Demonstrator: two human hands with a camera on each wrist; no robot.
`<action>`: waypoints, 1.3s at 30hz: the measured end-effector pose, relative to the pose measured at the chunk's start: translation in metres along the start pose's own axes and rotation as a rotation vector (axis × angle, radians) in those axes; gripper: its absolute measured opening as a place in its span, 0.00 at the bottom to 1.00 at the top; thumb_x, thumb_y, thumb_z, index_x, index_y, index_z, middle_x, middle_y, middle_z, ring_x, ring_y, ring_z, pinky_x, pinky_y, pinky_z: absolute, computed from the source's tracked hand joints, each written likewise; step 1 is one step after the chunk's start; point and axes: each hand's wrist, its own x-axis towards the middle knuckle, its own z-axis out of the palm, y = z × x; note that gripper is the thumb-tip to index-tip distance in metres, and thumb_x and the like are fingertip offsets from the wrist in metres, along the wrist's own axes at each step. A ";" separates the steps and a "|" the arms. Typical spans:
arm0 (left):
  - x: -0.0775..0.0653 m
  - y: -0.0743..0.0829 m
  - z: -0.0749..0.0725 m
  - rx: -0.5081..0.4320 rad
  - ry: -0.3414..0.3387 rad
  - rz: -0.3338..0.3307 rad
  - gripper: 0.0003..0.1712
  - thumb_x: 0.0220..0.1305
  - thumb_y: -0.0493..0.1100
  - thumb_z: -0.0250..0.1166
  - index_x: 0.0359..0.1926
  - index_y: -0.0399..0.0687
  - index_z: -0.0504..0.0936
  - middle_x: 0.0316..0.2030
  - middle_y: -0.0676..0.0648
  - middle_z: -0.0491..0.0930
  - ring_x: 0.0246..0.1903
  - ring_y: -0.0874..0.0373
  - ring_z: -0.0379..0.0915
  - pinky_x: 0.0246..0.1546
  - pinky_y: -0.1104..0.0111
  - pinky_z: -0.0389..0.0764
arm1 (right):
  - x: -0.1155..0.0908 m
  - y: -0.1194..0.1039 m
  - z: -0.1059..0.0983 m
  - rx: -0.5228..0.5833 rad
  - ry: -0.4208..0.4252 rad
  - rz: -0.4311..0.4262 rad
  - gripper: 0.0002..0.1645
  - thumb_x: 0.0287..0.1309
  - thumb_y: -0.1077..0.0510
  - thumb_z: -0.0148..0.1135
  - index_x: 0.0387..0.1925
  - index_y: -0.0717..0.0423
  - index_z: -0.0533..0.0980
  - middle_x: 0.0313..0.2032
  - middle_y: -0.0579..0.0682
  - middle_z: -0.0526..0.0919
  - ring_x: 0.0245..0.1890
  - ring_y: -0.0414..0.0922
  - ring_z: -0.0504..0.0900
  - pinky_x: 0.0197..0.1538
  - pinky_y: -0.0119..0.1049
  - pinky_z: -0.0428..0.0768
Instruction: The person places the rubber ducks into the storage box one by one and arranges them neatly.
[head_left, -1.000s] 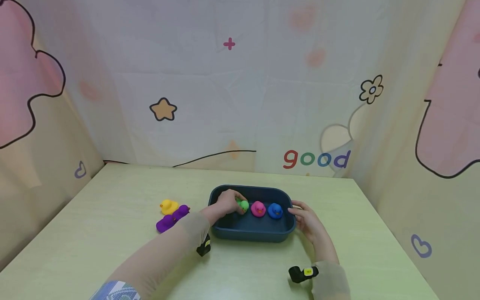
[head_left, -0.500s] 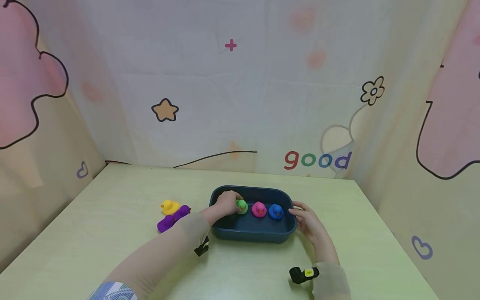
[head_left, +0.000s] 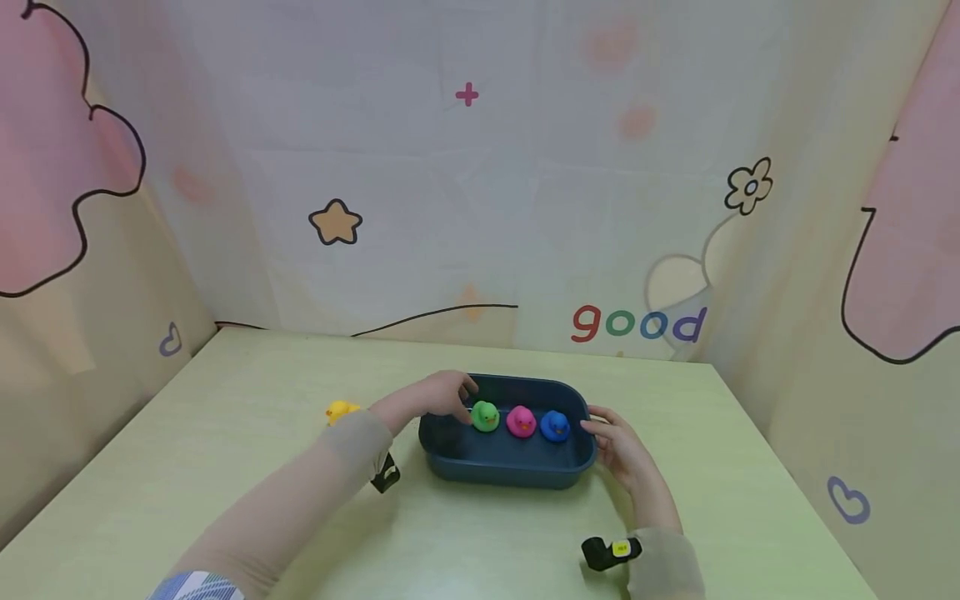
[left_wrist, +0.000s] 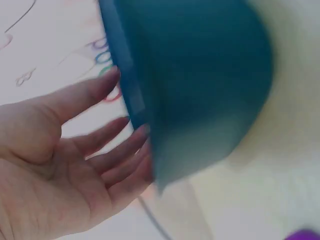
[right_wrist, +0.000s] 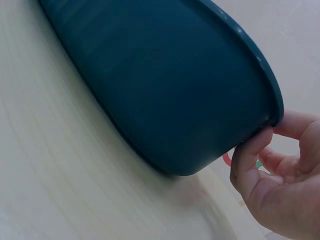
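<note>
A dark blue plastic basin (head_left: 495,473) stands on the table with a green rubber duck (head_left: 486,417), a pink rubber duck (head_left: 521,422) and a blue rubber duck (head_left: 555,427) in a row inside. Above the basin's left end is my left hand (head_left: 444,393), its fingers spread and holding nothing, the thumb close beside the green duck. My right hand (head_left: 621,442) holds the basin's right end at the rim; in the right wrist view its fingers (right_wrist: 252,150) are bent against the end wall. The left wrist view shows the left hand's loose fingers by the rim.
A yellow rubber duck (head_left: 342,412) sits on the table left of the basin, partly behind the left sleeve (head_left: 300,492). Part of a purple object (left_wrist: 304,235) appears at the corner of the left wrist view. A printed cloth (head_left: 420,250) backs the table.
My left hand has let go of the green duck and drawn up and left. The left sleeve now hides the purple ducks. My right hand stays at the basin's end.
</note>
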 end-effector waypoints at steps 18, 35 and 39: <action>-0.057 -0.075 -0.069 -0.261 -0.126 0.176 0.29 0.67 0.47 0.63 0.67 0.45 0.69 0.62 0.40 0.74 0.61 0.46 0.73 0.62 0.52 0.73 | 0.003 0.001 0.000 0.004 -0.004 0.016 0.34 0.70 0.59 0.52 0.70 0.64 0.52 0.32 0.35 0.81 0.28 0.32 0.79 0.38 0.25 0.78; -0.085 -0.168 -0.072 -0.457 0.115 0.071 0.34 0.69 0.51 0.60 0.70 0.44 0.63 0.68 0.39 0.67 0.67 0.41 0.64 0.67 0.45 0.63 | 0.002 0.003 -0.003 -0.002 -0.001 0.015 0.32 0.69 0.59 0.52 0.69 0.62 0.54 0.33 0.35 0.82 0.29 0.32 0.80 0.38 0.26 0.79; -0.090 -0.183 -0.069 -0.505 0.110 0.046 0.36 0.69 0.50 0.60 0.72 0.41 0.60 0.69 0.36 0.64 0.67 0.39 0.63 0.67 0.45 0.63 | 0.003 0.003 -0.002 0.000 -0.004 0.015 0.33 0.69 0.59 0.52 0.70 0.63 0.53 0.33 0.35 0.82 0.30 0.32 0.80 0.39 0.26 0.79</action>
